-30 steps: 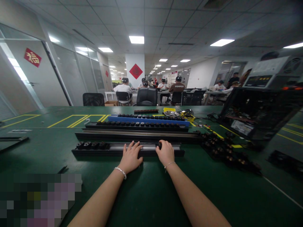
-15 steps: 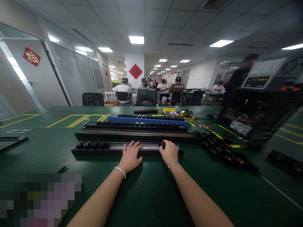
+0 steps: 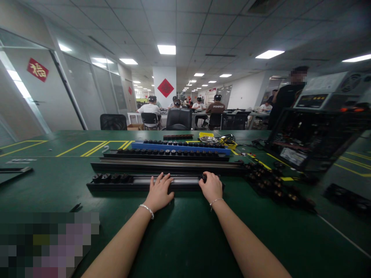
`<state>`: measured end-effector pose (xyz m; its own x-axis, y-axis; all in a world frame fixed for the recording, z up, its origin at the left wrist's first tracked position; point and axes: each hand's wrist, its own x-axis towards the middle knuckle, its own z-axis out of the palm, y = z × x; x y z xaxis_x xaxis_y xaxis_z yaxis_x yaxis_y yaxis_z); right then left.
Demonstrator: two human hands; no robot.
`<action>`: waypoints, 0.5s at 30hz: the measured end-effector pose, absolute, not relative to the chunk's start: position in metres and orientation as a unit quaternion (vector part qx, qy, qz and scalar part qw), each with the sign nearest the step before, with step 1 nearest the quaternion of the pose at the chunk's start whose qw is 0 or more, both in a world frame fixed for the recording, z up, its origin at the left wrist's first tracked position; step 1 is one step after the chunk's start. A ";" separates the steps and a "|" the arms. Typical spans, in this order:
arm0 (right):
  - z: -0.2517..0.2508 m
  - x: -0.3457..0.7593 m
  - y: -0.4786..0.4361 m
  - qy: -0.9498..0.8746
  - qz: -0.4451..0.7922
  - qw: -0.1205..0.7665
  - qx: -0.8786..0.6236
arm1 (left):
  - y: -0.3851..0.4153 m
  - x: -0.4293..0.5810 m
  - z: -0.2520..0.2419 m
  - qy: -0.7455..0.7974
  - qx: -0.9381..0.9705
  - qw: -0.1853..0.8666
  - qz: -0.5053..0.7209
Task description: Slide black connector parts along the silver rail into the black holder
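Observation:
Straight ahead on the table lies a long black channel rail (image 3: pixel 110 187) with a silvery inner face. Several small black round socket-like parts (image 3: pixel 116 178) sit in its left end. My left hand (image 3: pixel 160 192) lies across the rail's middle, fingers spread, holding nothing. Near the rail's right end, my right hand (image 3: pixel 212 187) is closed on a small black part (image 3: pixel 204 178), whose far side my fingers hide. Just behind stands a second, longer rail (image 3: pixel 174 165) with no such parts showing in it.
Farther back are a black rail (image 3: pixel 139 153) and a blue rail (image 3: pixel 182 147), both lined with black parts. A pile of loose black parts (image 3: pixel 275 185) lies to the right, before an open computer case (image 3: pixel 307 139). A metal dish (image 3: pixel 209 139) and yellow tray (image 3: pixel 206 134) stand behind.
My right hand has slid a little to the right along the rail with the small black part. The left hand has stayed in place. A person at the back right has shifted.

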<state>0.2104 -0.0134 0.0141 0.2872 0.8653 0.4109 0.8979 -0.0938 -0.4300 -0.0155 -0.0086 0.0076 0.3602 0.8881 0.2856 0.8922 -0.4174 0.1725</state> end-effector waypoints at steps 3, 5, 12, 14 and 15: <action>0.015 0.212 -0.014 -0.594 -0.026 0.308 -0.743 | -0.009 -0.015 0.008 -0.542 -0.824 0.010 -0.165; 0.015 0.214 -0.014 -0.590 -0.025 0.302 -0.748 | -0.009 -0.015 0.008 -0.542 -0.824 0.017 -0.164; 0.016 0.218 -0.016 -0.589 -0.026 0.292 -0.753 | -0.008 -0.016 0.005 -0.540 -0.825 0.026 -0.166; 0.016 0.220 -0.015 -0.590 -0.029 0.290 -0.753 | -0.008 -0.016 0.004 -0.539 -0.825 0.027 -0.167; 0.017 0.221 -0.015 -0.590 -0.031 0.290 -0.753 | -0.007 -0.016 0.004 -0.539 -0.825 0.028 -0.167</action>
